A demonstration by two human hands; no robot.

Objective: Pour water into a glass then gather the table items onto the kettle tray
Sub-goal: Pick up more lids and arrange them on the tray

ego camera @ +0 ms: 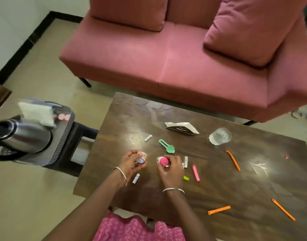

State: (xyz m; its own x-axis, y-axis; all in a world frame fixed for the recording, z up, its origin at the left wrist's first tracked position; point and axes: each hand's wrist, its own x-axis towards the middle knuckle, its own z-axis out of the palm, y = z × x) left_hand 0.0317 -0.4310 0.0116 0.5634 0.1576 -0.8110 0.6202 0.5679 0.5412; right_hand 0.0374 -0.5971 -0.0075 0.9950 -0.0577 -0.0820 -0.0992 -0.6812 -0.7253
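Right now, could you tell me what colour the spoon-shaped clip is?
The clip is mint green, clearest in the head view.

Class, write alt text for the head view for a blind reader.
A person's left hand grips a small round item and the right hand a pink round item above a wooden table scattered with orange clips. A glass stands farther right; a steel kettle sits left.

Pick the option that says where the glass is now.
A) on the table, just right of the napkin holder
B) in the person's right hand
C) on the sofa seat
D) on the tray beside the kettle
A: the glass stands upright on the wooden table, just right of the napkin holder.
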